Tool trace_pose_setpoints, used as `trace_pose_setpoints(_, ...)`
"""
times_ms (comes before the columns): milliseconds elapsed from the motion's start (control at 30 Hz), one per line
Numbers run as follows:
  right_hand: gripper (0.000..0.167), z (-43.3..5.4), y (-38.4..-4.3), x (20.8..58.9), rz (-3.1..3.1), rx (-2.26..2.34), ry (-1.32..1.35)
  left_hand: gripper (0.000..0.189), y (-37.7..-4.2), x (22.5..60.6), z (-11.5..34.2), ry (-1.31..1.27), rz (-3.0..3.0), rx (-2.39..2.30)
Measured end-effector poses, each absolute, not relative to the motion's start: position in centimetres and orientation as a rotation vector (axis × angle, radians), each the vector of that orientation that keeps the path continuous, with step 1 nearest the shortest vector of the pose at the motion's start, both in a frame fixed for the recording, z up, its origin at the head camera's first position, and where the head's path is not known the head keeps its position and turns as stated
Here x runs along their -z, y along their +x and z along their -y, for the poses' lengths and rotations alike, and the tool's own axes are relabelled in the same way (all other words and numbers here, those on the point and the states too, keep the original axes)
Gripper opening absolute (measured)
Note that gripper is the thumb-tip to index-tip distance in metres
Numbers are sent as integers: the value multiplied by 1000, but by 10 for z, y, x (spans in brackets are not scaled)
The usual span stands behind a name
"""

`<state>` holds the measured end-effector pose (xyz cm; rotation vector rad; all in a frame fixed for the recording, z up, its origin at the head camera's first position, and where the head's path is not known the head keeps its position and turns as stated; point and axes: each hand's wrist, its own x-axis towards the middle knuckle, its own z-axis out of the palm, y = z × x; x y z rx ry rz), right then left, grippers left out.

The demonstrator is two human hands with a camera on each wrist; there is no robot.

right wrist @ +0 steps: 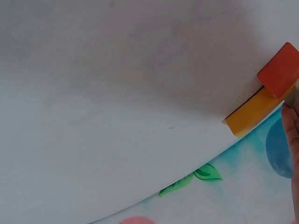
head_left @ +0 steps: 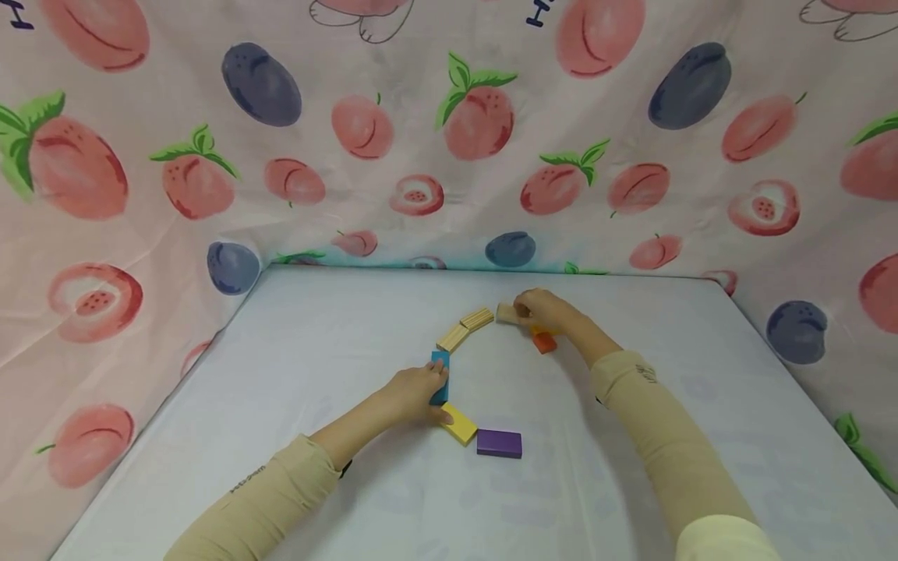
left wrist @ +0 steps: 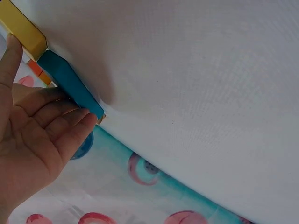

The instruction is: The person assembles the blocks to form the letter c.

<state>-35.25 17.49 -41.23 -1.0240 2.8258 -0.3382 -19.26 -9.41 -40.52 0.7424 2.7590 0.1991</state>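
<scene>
My left hand (head_left: 414,393) lies along the blue block (head_left: 439,378). Its fairly straight fingers touch the blue side, while the thumb touches the yellow block (head_left: 459,425); both contacts also show in the left wrist view on the blue block (left wrist: 70,81) and yellow block (left wrist: 25,28). At the far side, my right hand (head_left: 550,309) pinches a plain wooden block (head_left: 508,314) by its right end. Beneath that hand are an orange-yellow block (head_left: 539,330) and a red-orange block (head_left: 544,343). Only the edge of the right hand (right wrist: 292,135) enters its wrist view; its fingertips are cut off there.
Two ridged wooden blocks, a nearer one (head_left: 453,337) and a farther one (head_left: 478,318), continue the curve beyond the blue block. A purple block (head_left: 500,443) lies nearest. All rest on a white tabletop (head_left: 316,327), with a fruit-printed cloth (head_left: 435,93) hanging behind.
</scene>
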Motion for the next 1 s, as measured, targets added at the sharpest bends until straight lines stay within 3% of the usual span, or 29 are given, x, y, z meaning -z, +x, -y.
trace_pose_setpoints(1000,6,-165,-356,419,-2892,137,-1176,80,-194,406,95,763,-2762,-201)
